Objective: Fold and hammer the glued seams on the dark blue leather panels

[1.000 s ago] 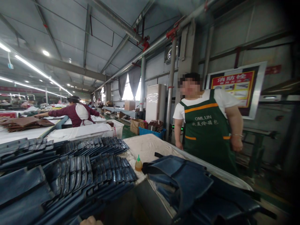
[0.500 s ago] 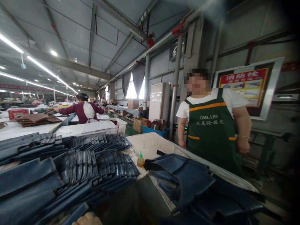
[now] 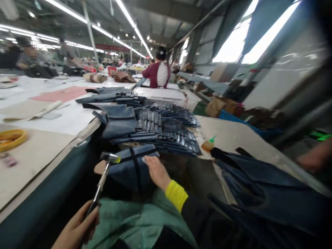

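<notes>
My left hand [image 3: 77, 223] is wrapped round the handle of a small hammer [image 3: 102, 183]. Its metal head, with a yellow face, stands upright over the left part of a dark blue leather panel [image 3: 121, 171] crossed by black straps. On the panel's upper right edge lies my right hand [image 3: 157, 169], below which is a yellow cuff; its fingers are together on the edge and the thumb is hidden. Just beyond the panel, stacks of folded blue leather pieces [image 3: 147, 121] cover the bench. Under the panel's left end a tan round-edged piece [image 3: 100, 167] sticks out.
A small bottle with a green tip [image 3: 208, 144] stands right of the stacks. More blue leather pieces [image 3: 259, 183] lie on the right. At the left are a yellow ring-shaped dish [image 3: 15, 138] and a white tabletop [image 3: 64, 121]. A person in maroon [image 3: 157, 74] works farther off.
My view has swung left and down, so both hands, the hammer and the strapped panel now show. The co-worker in the green apron has left view, except for a blurred arm at the right.
</notes>
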The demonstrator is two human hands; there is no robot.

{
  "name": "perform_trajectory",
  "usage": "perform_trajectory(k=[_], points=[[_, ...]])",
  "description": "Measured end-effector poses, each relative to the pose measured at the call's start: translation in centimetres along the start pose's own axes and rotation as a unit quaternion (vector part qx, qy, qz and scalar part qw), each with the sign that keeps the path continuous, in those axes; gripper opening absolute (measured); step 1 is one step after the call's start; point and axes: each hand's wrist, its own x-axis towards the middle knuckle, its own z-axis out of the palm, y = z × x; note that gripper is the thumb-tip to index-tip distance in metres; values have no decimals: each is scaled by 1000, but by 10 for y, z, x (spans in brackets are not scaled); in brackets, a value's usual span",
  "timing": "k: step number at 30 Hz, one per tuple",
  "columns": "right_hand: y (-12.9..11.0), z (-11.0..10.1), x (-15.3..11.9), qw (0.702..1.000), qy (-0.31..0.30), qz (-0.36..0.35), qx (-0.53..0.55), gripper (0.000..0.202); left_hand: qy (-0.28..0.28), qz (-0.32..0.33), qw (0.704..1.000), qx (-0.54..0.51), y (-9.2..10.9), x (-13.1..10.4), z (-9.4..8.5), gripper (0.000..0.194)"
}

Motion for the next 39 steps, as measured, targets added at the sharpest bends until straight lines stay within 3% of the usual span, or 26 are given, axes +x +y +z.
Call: perform_trajectory(k=[2,5,8,14,17,22,29,34,39], points=[[2,5,-1,1000,-1,-6,9,51,-60,-13,996,-63,-1,-7,1,60],[2,7,-4,1000,2,-11,17,52,-85,-19,991,-106,13,-8,13,63],[2,7,-7,1000,9,-6,20,52,-72,0,992,-103,34,-7,25,59],[5,10,-8,999,19,-7,31,52,19,139,989,-38,66,5,30,53],[6,10,-8,999,20,-10,39,52,32,175,980,86,65,17,35,51],[7,10,-9,999,20,-8,40,53,-22,153,968,196,61,28,43,49],[8,11,-11,999,20,-9,41,53,84,180,977,83,63,21,25,58],[8,9,-10,999,13,-4,37,52,16,131,986,106,48,37,33,55],[8,7,-11,1000,6,-3,27,52,74,143,987,-14,67,33,30,66]])
